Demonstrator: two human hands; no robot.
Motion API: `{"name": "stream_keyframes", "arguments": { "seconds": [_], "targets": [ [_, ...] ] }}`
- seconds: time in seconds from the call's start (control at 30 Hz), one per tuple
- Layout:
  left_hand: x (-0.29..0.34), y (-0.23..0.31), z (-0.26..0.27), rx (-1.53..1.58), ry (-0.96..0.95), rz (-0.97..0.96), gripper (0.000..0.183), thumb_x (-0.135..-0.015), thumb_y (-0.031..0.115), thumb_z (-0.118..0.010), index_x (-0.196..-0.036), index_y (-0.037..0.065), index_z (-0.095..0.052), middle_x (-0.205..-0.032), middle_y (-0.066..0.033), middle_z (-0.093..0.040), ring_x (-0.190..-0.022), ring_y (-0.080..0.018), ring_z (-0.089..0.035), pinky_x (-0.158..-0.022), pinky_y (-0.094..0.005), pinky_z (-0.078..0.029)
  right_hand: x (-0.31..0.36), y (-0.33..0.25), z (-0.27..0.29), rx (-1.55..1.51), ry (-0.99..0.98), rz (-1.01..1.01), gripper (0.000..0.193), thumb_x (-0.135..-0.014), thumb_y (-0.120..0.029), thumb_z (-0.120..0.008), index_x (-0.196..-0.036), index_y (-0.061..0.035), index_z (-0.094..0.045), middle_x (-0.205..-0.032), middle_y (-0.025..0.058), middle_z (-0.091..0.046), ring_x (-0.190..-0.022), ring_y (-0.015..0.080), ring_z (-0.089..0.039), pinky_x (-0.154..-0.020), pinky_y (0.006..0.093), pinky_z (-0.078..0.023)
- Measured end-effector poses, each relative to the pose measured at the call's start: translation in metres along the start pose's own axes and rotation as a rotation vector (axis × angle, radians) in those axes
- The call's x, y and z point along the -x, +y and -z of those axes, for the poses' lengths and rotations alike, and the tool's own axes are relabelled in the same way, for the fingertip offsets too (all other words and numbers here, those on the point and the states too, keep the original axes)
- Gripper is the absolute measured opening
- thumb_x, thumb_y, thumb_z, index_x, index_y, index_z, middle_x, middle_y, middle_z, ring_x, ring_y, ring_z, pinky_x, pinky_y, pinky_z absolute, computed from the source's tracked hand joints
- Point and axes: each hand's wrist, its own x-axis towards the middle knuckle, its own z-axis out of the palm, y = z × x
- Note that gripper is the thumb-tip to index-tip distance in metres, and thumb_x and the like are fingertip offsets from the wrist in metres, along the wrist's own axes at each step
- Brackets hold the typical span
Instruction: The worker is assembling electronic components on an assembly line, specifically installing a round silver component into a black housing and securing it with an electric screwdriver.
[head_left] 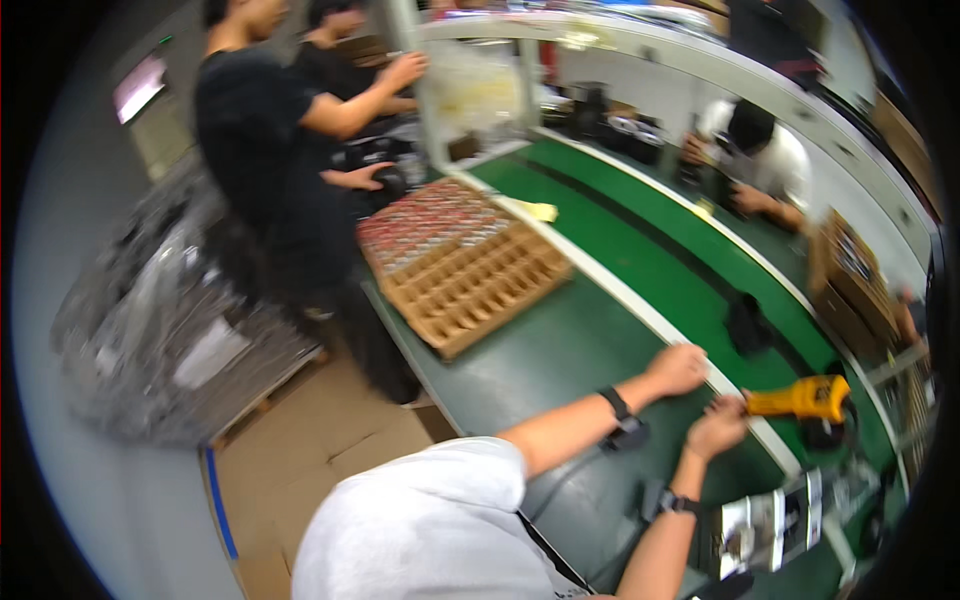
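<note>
My left hand (pixel 677 370) is closed in a fist over the white rail along the belt. Whatever it might hold is hidden. My right hand (pixel 718 428) is closed by the same rail, its fingers at the narrow end of a yellow power tool (pixel 800 399). This tool has a dark round part at its far end and extends over the green belt. Motion blur hides its exact kind. Both my wrists wear dark bands. Near my right forearm, a silvery white box-like item (pixel 768 530) with dark parts sits on the bench.
A cardboard tray (pixel 480 290) with rows of cells stands on the dark green bench (pixel 560 370); red and silver pieces fill its far part. A black item (pixel 748 325) lies on the green belt (pixel 640 240). Co-workers stand at left (pixel 255 150) and across the belt (pixel 765 160).
</note>
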Motion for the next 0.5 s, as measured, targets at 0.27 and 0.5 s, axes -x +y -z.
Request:
{"name": "stream_keyframes", "arguments": {
  "seconds": [0.27, 0.5],
  "targets": [
    [0.003, -0.056, 0.005, -0.369, -0.053, -0.554, 0.032, -0.092, 0.03, -0.07, -0.075, 0.003, -0.074, -0.071, -0.0133, -0.071, -0.058, -0.029, -0.063, -0.051, -0.0452, -0.046, 0.018, -0.039, -0.004, 0.265, -0.092, 0.183, 0.021, -0.091, -0.024, -0.064, -0.095, -0.004, -0.069, -0.079, 0.0234, -0.067, -0.072, 0.0444, -0.066, -0.062, 0.0496, -0.053],
    [0.009, -0.024, -0.031, 0.196, -0.175, 0.035, 0.044, -0.096, 0.0, -0.064, -0.069, 0.003, -0.029, -0.065, 0.0, -0.037, -0.063, -0.0107, -0.039, -0.055, -0.0323, -0.041, 0.029, -0.049, 0.023, 0.191, 0.019, 0.257, 0.034, -0.095, -0.02, -0.062, -0.119, 0.0027, -0.053, -0.099, 0.026, -0.064, -0.095, 0.0469, -0.063, -0.079, 0.048, -0.051]
  ]
}}
